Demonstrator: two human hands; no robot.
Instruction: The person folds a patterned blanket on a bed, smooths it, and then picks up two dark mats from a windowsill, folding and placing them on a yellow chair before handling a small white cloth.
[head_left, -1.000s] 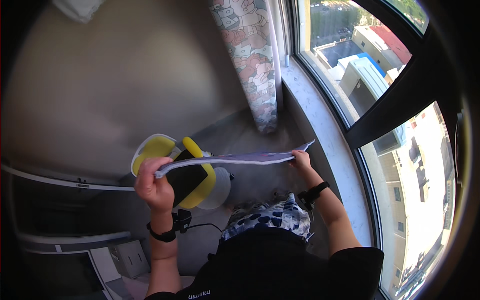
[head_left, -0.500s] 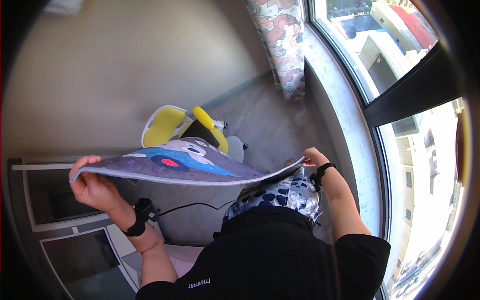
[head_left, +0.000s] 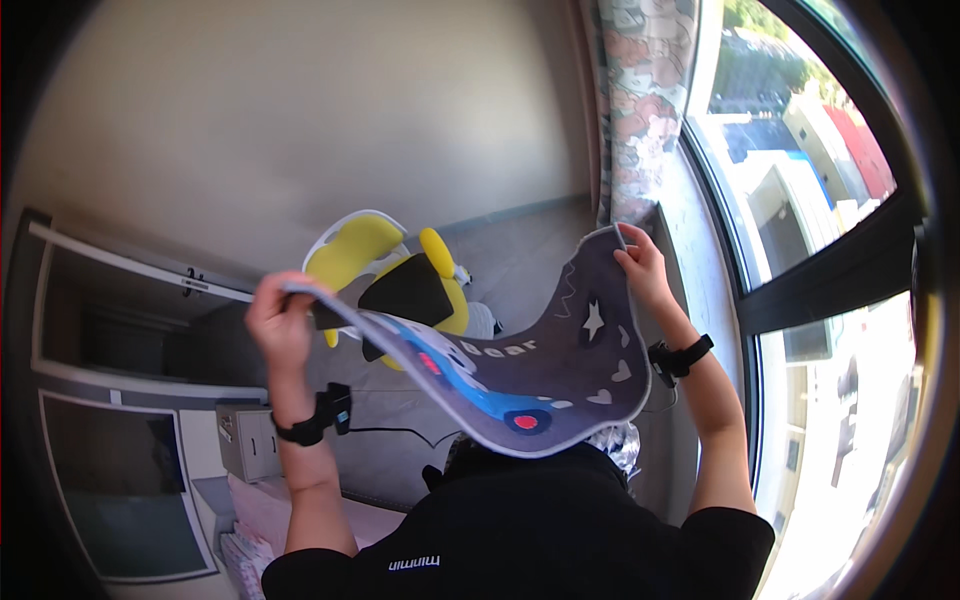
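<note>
A grey printed mat (head_left: pixel 560 365) with a blue bear figure, a star and hearts hangs in the air in front of my chest. My left hand (head_left: pixel 282 325) pinches its left edge, and my right hand (head_left: pixel 642 265) grips its upper right corner. Between the two hands the mat sags into a deep curve. Its lower edge comes close to my black shirt. Both wrists carry black straps with small devices, and a dark cable runs from the left one.
A yellow and white chair with a dark seat (head_left: pixel 405 292) stands by the wall beyond the mat. Windows (head_left: pixel 810 400) and a patterned curtain (head_left: pixel 640 110) line the right. Dark-fronted cabinets (head_left: pixel 120 490) are at the left, beside a small grey box (head_left: pixel 247 442) and pink bedding (head_left: pixel 350 520).
My hands have come closer together, the left moving right and the right rising. The mat went from stretched nearly flat to a hanging curve, showing more of its print.
</note>
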